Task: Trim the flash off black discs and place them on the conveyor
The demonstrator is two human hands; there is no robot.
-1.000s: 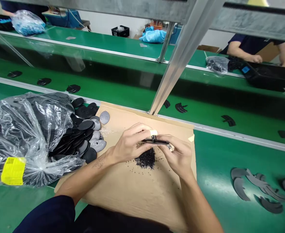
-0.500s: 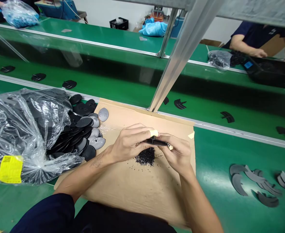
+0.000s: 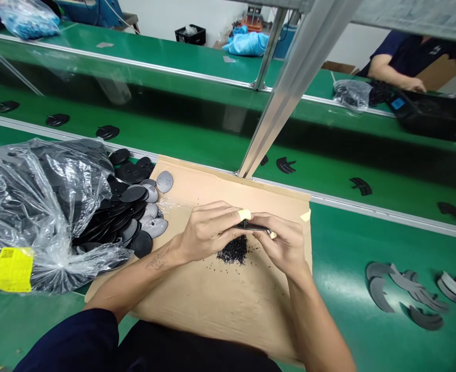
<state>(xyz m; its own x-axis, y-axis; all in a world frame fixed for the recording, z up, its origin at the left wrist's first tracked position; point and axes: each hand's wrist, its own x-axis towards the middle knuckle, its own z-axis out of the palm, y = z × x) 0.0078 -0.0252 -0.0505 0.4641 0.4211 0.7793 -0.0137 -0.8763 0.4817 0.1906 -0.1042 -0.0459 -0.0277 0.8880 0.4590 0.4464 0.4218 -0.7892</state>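
My left hand (image 3: 207, 232) and my right hand (image 3: 284, 240) are both closed on one thin black plastic piece (image 3: 251, 226), held nearly edge-on between them. Much of it is hidden by my fingers. A yellow finger cover (image 3: 244, 214) is on a digit of my left hand, and a small pale tip shows at my right fingers. Beneath the piece, a heap of small black plastic bits (image 3: 231, 250) lies on a cardboard sheet (image 3: 220, 305). To the left, many black and grey discs (image 3: 131, 217) spill from a clear plastic bag (image 3: 38, 206) with a yellow label.
Several curved grey pieces (image 3: 410, 287) lie on the green table at right. Beyond the cardboard runs a green belt (image 3: 197, 144) carrying spaced black pieces. A metal post (image 3: 278, 103) rises at the cardboard's far edge. Across the belt, a person (image 3: 406, 67) handles a black bin.
The black pieces on the belt have shifted slightly left. My hands keep their hold on the plastic piece, with barely any movement.
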